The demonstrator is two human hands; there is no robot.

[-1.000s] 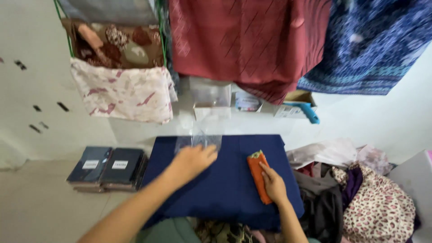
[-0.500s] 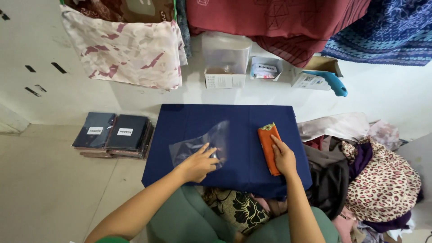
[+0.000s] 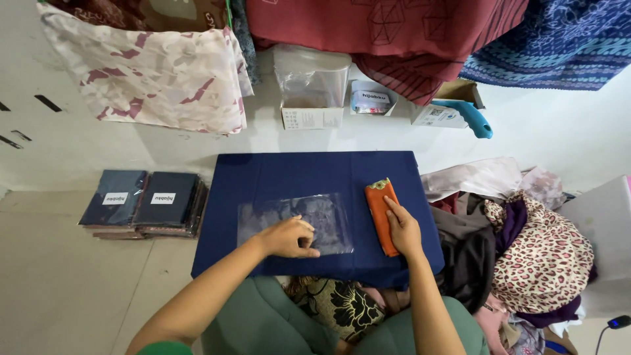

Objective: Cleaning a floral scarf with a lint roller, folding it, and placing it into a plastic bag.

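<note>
Left hand (image 3: 289, 236) flat and loosely curled on a clear plastic sleeve (image 3: 296, 222), pinning its near edge to the dark blue cloth (image 3: 263, 174) spread as a work surface on the floor. Sleeve now drawn down from the far edge of the cloth, where it lay a second ago, to the middle, flattened and squared up. Right hand (image 3: 402, 227) open, fingers extended along a narrow folded orange cloth (image 3: 380, 212) near the right edge, pressing rather than gripping, much as before. Stack of bagged dark fabrics (image 3: 141, 204) off the left edge; heaped patterned textiles (image 3: 532, 250) to the right.
</note>
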